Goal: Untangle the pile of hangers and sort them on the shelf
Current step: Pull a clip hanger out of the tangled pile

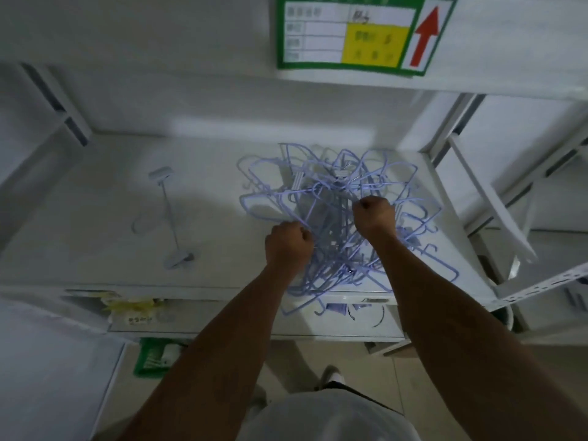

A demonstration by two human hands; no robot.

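Observation:
A tangled pile of pale blue wire hangers [337,198] lies on the right half of the white shelf [95,243], some hanging over its front edge. My left hand [288,245] is curled round a hanger wire at the pile's near left side. My right hand [375,218] is fisted on wires near the pile's middle. Both forearms reach up from below. A single clip hanger [168,214] lies alone on the shelf's left part, apart from the pile.
An upper shelf edge carries a green label with a yellow patch and red arrow [362,33]. White metal uprights [496,198] stand at the right. Below the shelf front are yellow tags [133,305] and a green packet [152,354].

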